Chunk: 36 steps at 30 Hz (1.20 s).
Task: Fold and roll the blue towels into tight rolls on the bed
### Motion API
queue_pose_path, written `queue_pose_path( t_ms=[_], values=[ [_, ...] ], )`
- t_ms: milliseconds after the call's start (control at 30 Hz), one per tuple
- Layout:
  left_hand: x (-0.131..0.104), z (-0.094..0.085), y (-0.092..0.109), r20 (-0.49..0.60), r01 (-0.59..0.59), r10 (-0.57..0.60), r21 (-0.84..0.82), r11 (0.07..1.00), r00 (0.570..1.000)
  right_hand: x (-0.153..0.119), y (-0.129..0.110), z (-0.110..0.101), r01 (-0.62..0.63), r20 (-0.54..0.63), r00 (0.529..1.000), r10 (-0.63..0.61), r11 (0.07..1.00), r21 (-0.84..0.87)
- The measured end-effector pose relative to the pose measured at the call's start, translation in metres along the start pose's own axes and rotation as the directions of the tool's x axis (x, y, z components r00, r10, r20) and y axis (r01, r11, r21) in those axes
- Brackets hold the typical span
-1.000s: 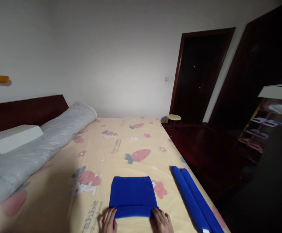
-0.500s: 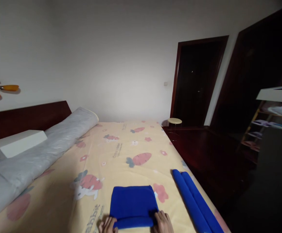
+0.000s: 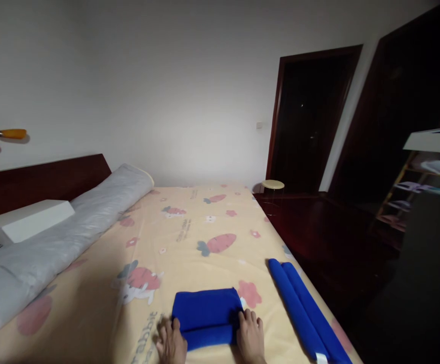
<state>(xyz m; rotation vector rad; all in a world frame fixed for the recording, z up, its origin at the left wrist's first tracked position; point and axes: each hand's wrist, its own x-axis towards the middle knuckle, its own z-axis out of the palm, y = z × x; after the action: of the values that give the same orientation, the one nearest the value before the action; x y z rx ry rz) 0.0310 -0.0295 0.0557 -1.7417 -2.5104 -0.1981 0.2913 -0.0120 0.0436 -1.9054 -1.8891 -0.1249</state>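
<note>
Cloth (image 3: pixel 207 307) | rolled ends hidden by left hand (image 3: pixel 172 342), right hand (image 3: pixel 251 334) | grip unclear

Bare human left grip (image 3: pixel 172 342), matching bare right grip (image 3: pixel 251 335), slender jointed fingers (image 3: pixel 248 315), rounded fingertips (image 3: pixel 176 322)

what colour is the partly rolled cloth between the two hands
Plain deep blue; the partly rolled rectangular cloth shows best in the head view.

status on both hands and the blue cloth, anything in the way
Left hand, right hand at opposite ends of blue cloth's near edge. Near edge rolled, far part flat. Two blue rolls off right, not touching cloth.
</note>
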Motion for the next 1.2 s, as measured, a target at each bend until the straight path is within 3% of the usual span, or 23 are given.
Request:
queue_pose_path(
  t_ms=[100, 200, 267, 333, 433, 567, 633, 733, 833, 900, 1100, 1200],
  values=[
    [-0.004, 0.006, 0.013, -0.021, -0.100, 0.098, -0.087, 0.991, 0.995, -0.009, -0.011, 0.010, 0.064, -0.035, 0.997, -0.061, 0.995, 0.080],
    [-0.013, 0.027, 0.029, 0.010, -0.291, 0.301, -0.232, 0.928, 0.954, -0.022, -0.036, 0.023, 0.207, -0.032, 0.978, -0.205, 0.952, 0.223],
    [-0.018, 0.041, 0.036, -0.003, -0.360, 0.376, -0.289, 0.887, 0.927, -0.027, -0.051, 0.031, 0.246, -0.027, 0.968, -0.249, 0.924, 0.294],
    [-0.019, 0.051, 0.036, -0.064, -0.415, 0.418, -0.320, 0.852, 0.906, -0.028, -0.056, 0.034, 0.248, -0.017, 0.967, -0.255, 0.915, 0.317],
    [-0.011, 0.053, 0.017, -0.161, -0.473, 0.445, -0.315, 0.823, 0.881, -0.025, -0.040, 0.032, 0.263, 0.007, 0.961, -0.277, 0.919, 0.294],
    [-0.003, 0.049, -0.013, -0.168, -0.440, 0.410, -0.246, 0.863, 0.897, -0.023, -0.009, 0.030, 0.307, -0.006, 0.949, -0.315, 0.921, 0.241],
    [-0.006, 0.049, -0.014, -0.175, -0.360, 0.329, -0.193, 0.913, 0.928, -0.024, -0.009, 0.033, 0.270, -0.031, 0.962, -0.270, 0.940, 0.207],
    [-0.013, 0.051, 0.008, -0.137, -0.263, 0.240, -0.180, 0.948, 0.961, -0.023, -0.035, 0.035, 0.200, -0.008, 0.979, -0.203, 0.957, 0.208],
    [-0.014, 0.047, 0.039, -0.020, -0.343, 0.349, -0.242, 0.908, 0.937, -0.018, -0.067, 0.034, 0.206, 0.127, 0.958, -0.257, 0.925, 0.319],
    [-0.010, 0.043, 0.047, 0.004, -0.339, 0.350, -0.241, 0.909, 0.937, -0.014, -0.073, 0.032, 0.196, 0.180, 0.945, -0.273, 0.913, 0.358],
    [0.002, 0.029, 0.011, 0.002, -0.234, 0.235, -0.092, 0.968, 0.972, -0.004, -0.025, 0.035, 0.129, 0.091, 0.984, -0.153, 0.964, 0.233],
    [0.004, 0.027, 0.013, 0.036, -0.200, 0.202, -0.065, 0.978, 0.979, 0.000, -0.027, 0.035, 0.077, 0.122, 0.987, -0.104, 0.976, 0.206]
  ],
)
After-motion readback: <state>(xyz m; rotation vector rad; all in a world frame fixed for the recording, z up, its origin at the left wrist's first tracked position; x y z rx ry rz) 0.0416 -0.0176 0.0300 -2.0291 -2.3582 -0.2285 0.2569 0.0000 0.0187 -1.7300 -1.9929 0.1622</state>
